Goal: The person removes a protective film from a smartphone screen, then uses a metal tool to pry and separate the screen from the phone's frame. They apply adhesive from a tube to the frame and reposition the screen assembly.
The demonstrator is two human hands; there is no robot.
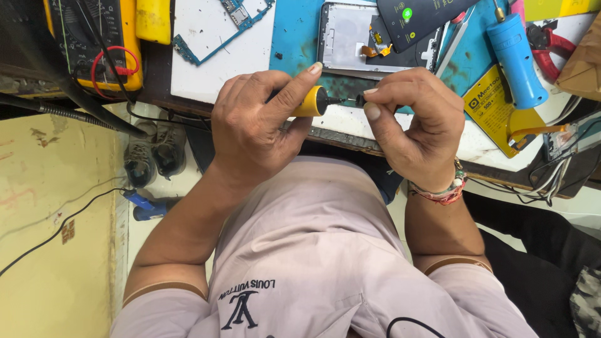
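In the middle of the frame, just above the person's chest, the left hand [260, 128] is wrapped in a closed fist around a yellow screwdriver [311, 102], thumb pressed along its top, with only the yellow end and the thin dark shaft showing past the fingers. The shaft points to the right and meets a small black bit [360, 99] pinched tightly between the thumb and forefinger of the right hand [416, 128]; the other fingers of that hand are curled in. A woven wristband [447, 189] sits on the right wrist.

Both hands hover over the near edge of the workbench [213, 37]. In the upper middle, an opened phone frame [350, 34] lies on a blue mat [294, 31], with a dark rectangular phone back [419, 19] bearing a round green sticker overlapping it. A blue cylindrical tool [514, 59] lies at the upper right, and below it a yellow rectangular package [494, 109] with a dark printed label juts off the bench edge. Red-handled pliers [551, 44] are at the far upper right. A blue circuit board [222, 31] rests on the white surface at upper left, beside a yellow meter [125, 37] with a red wire. A pair of shoes [153, 150] stands on the floor at left.
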